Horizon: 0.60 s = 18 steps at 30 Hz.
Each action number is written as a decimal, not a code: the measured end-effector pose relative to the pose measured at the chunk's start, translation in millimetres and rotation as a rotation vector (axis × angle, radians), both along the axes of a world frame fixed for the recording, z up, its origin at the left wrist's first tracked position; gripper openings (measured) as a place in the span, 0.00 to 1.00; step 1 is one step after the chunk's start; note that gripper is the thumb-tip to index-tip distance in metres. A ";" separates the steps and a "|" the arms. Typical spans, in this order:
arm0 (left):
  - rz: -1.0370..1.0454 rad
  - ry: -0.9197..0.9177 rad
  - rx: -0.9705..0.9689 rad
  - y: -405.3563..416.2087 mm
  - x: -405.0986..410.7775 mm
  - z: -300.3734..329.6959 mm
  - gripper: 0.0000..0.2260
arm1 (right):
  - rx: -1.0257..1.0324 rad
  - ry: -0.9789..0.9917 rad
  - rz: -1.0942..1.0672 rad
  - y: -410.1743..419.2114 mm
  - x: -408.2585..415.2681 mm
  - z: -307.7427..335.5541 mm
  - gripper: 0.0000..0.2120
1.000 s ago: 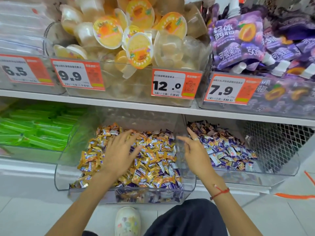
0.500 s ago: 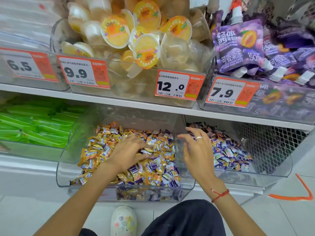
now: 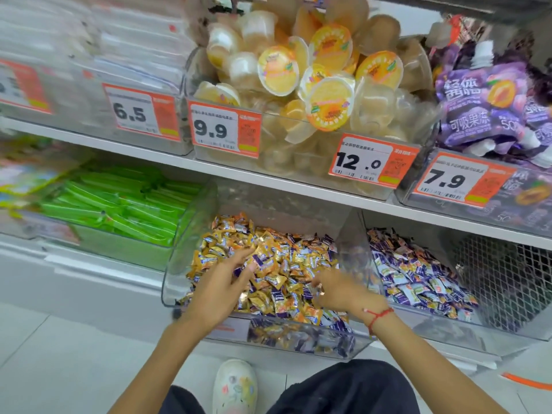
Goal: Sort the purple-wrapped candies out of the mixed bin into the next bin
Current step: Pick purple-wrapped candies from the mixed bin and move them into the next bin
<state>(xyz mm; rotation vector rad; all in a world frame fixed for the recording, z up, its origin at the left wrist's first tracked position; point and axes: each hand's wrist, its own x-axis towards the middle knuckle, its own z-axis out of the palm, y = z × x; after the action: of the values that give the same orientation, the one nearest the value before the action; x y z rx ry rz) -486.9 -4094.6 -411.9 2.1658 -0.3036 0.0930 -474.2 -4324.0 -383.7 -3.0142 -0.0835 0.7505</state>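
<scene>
Many purple-wrapped candies (image 3: 276, 295) lie among gold ones in the mixed bin (image 3: 298, 342) under both hands, left hand (image 3: 222, 283) loosely spread, right hand (image 3: 337, 289) curled, contents unclear, beside the well-filled next bin (image 3: 448, 330) on its right.

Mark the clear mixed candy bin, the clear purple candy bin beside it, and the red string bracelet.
clear mixed candy bin (image 3: 174, 273), head view, left wall
clear purple candy bin (image 3: 442, 333), head view, front wall
red string bracelet (image 3: 377, 317), head view, strand on right wrist

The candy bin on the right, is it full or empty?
Partly full. The right bin holds a low pile of purple-wrapped candies, with clear wall showing above them.
</scene>
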 end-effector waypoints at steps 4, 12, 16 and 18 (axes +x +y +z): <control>0.112 -0.017 -0.013 -2.8 3.5 -1.6 0.20 | 0.095 0.060 -0.098 19.1 8.9 -12.4 0.16; 0.195 -0.009 -0.038 -4.9 3.4 -2.3 0.18 | 0.658 -0.293 -0.102 17.2 19.1 -3.8 0.20; 0.109 0.038 -0.025 -6.7 -1.3 -1.6 0.15 | 0.435 -0.477 -0.047 -2.4 14.6 12.5 0.08; 0.094 0.035 -0.024 -7.5 -2.8 -0.4 0.13 | 0.306 -0.458 0.005 -8.6 11.7 19.0 0.10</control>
<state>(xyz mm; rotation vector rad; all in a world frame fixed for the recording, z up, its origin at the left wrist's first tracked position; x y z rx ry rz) -489.7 -4102.1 -412.3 2.1557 -0.1791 0.1110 -462.5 -4332.6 -364.8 -2.8204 -0.1965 0.0264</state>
